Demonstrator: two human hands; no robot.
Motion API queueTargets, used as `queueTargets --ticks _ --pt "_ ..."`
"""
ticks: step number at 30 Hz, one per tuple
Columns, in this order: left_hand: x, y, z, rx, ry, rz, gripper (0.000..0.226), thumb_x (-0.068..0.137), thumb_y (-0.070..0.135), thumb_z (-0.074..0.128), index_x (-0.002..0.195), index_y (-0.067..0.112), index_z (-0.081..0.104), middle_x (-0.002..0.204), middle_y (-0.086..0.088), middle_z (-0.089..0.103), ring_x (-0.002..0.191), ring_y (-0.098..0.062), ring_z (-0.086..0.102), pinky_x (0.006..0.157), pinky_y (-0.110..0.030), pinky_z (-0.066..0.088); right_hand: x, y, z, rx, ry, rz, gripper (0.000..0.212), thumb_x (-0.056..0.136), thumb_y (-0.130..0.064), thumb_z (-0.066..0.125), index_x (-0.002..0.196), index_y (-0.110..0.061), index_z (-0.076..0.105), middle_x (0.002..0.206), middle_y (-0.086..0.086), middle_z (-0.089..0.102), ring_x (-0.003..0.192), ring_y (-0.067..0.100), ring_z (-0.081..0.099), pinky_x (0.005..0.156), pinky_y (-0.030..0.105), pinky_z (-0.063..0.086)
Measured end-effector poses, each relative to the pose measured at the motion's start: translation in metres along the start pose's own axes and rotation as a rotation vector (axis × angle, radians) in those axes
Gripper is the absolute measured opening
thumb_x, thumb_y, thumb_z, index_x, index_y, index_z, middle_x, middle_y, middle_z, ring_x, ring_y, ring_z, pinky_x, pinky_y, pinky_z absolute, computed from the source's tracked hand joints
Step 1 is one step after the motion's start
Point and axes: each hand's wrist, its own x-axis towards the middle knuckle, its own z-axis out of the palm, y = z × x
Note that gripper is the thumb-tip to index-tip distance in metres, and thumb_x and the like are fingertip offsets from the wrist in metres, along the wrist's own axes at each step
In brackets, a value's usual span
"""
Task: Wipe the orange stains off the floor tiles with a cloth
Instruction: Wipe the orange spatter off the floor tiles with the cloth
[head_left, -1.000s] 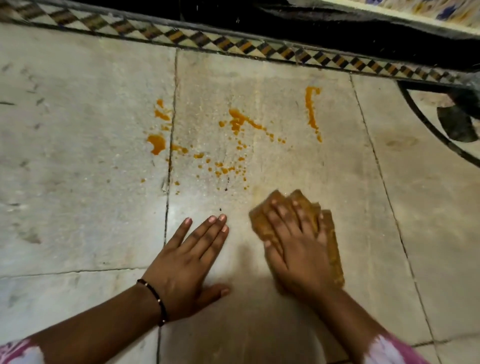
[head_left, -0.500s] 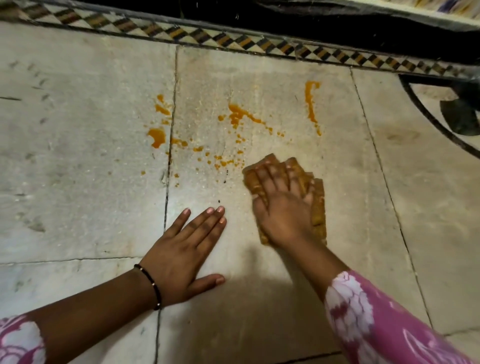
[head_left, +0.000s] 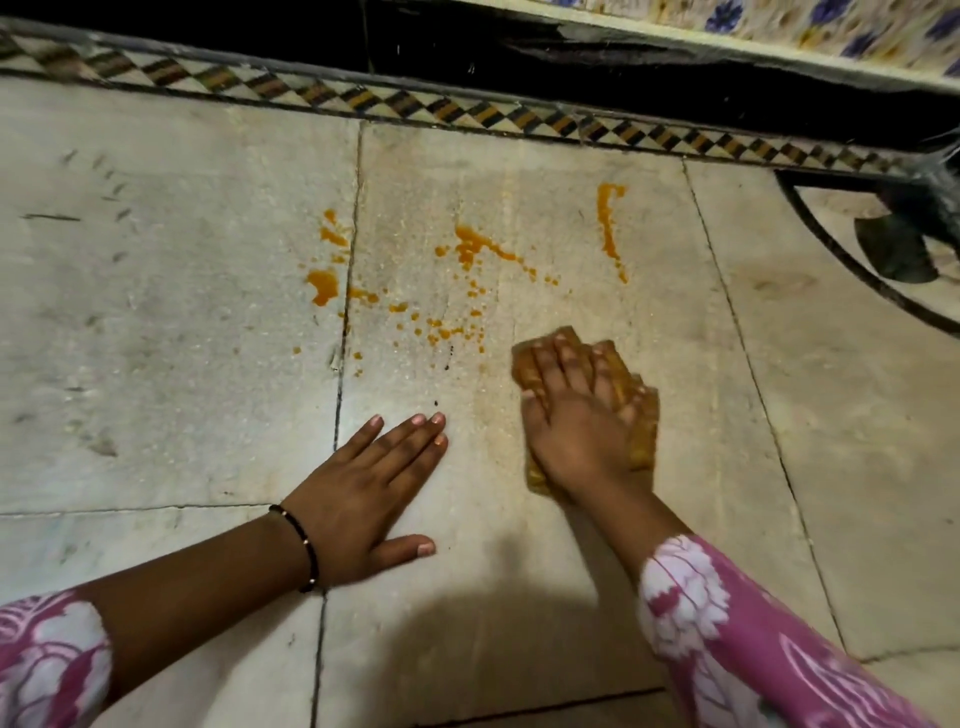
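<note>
Orange stains (head_left: 470, 244) spatter the pale floor tiles (head_left: 171, 322): a blob (head_left: 323, 285) left of the tile joint, scattered drops in the middle, and a streak (head_left: 607, 228) at the far right. My right hand (head_left: 574, 415) presses flat on a folded, orange-soaked cloth (head_left: 641, 421), just below and right of the drops. My left hand (head_left: 363, 499) rests flat on the tile, fingers spread, holding nothing, to the left of the cloth.
A patterned diamond border strip (head_left: 467, 111) runs along the far edge of the tiles, with a dark wall base behind it. A black curved inlay (head_left: 831, 260) marks the floor at the right. Pink flowered sleeves cover both forearms.
My right hand pushed the cloth forward toward the drops, then stayed near them. The left hand has not moved on the floor.
</note>
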Motion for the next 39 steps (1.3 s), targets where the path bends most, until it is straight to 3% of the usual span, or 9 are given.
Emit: queueTargets --ticks 4,8,12,17,23,28,33,36,39 --pt "-0.012 -0.015 -0.003 0.014 -0.011 0.053 0.08 0.092 0.066 0.028 0.15 0.01 0.024 0.157 -0.01 0.022 0.143 -0.023 0.021 0.112 -0.045 0.017 -0.026 -0.037 0.011 -0.039 -0.008 -0.327 0.054 0.096 -0.048 0.029 0.148 -0.038 0.02 0.158 -0.011 0.015 0.147 0.024 0.002 0.11 0.063 -0.006" --pt "-0.022 -0.014 -0.001 -0.007 0.001 0.017 0.075 0.094 0.061 0.027 0.15 0.012 0.022 0.158 -0.006 0.02 0.144 -0.021 0.02 0.112 -0.047 0.016 -0.086 0.005 0.022 -0.138 -0.035 -0.451 0.055 0.093 -0.052 0.032 0.146 -0.038 0.028 0.155 -0.012 0.026 0.146 0.019 0.014 0.112 0.058 0.005" --pt "-0.023 -0.01 0.0 0.001 0.02 -0.013 0.073 0.094 0.059 0.029 0.151 0.013 0.022 0.157 -0.005 0.021 0.144 -0.02 0.02 0.111 -0.047 0.016 -0.105 0.07 0.016 -0.184 -0.031 -0.348 0.057 0.091 -0.055 0.03 0.145 -0.035 0.034 0.153 -0.012 0.027 0.143 0.019 0.023 0.113 0.053 0.009" --pt "-0.03 -0.014 0.001 0.009 -0.002 -0.014 0.07 0.095 0.058 0.024 0.15 0.014 0.024 0.157 -0.004 0.022 0.143 -0.017 0.018 0.111 -0.045 0.016 -0.108 0.035 0.021 -0.138 0.036 -0.155 0.056 0.088 -0.053 0.035 0.141 -0.035 0.039 0.146 -0.006 0.043 0.137 0.026 0.032 0.107 0.055 0.012" --pt "-0.03 -0.015 0.001 -0.007 0.016 -0.042 0.076 0.094 0.061 0.025 0.149 0.008 0.026 0.155 -0.012 0.026 0.142 -0.021 0.021 0.112 -0.042 0.015 -0.041 -0.041 0.018 -0.147 -0.028 -0.584 0.056 0.088 -0.052 0.03 0.143 -0.04 0.032 0.155 -0.011 0.028 0.144 0.025 0.019 0.11 0.063 0.003" --pt "-0.032 -0.022 0.0 -0.004 0.018 -0.014 0.078 0.094 0.063 0.028 0.15 0.009 0.022 0.157 -0.01 0.019 0.143 -0.02 0.018 0.112 -0.04 0.017 0.017 -0.053 0.007 -0.048 -0.004 -0.358 0.054 0.095 -0.051 0.031 0.147 -0.04 0.021 0.159 -0.014 0.011 0.146 0.021 0.001 0.113 0.058 -0.006" --pt "-0.033 -0.019 0.002 -0.032 0.023 -0.039 0.078 0.094 0.063 0.028 0.151 0.011 0.018 0.158 -0.008 0.016 0.144 -0.019 0.015 0.113 -0.04 0.015 -0.057 -0.007 0.015 -0.079 -0.037 -0.505 0.055 0.092 -0.055 0.026 0.145 -0.04 0.03 0.157 -0.013 0.019 0.146 0.02 0.009 0.115 0.05 -0.005" --pt "-0.033 -0.019 0.003 -0.027 0.046 -0.035 0.077 0.094 0.062 0.029 0.151 0.011 0.02 0.158 -0.008 0.018 0.144 -0.019 0.017 0.113 -0.039 0.015 -0.082 0.05 0.007 -0.132 -0.05 -0.3 0.059 0.09 -0.061 0.02 0.145 -0.043 0.028 0.156 -0.014 0.017 0.145 0.021 0.014 0.114 0.043 -0.005" --pt "-0.034 -0.019 0.003 -0.031 0.043 -0.043 0.077 0.093 0.062 0.03 0.151 0.012 0.02 0.158 -0.008 0.018 0.143 -0.019 0.017 0.114 -0.038 0.013 -0.053 0.065 -0.005 -0.101 -0.027 -0.077 0.061 0.089 -0.063 0.013 0.147 -0.046 0.015 0.158 -0.017 0.004 0.146 0.016 0.0 0.115 0.047 -0.006"
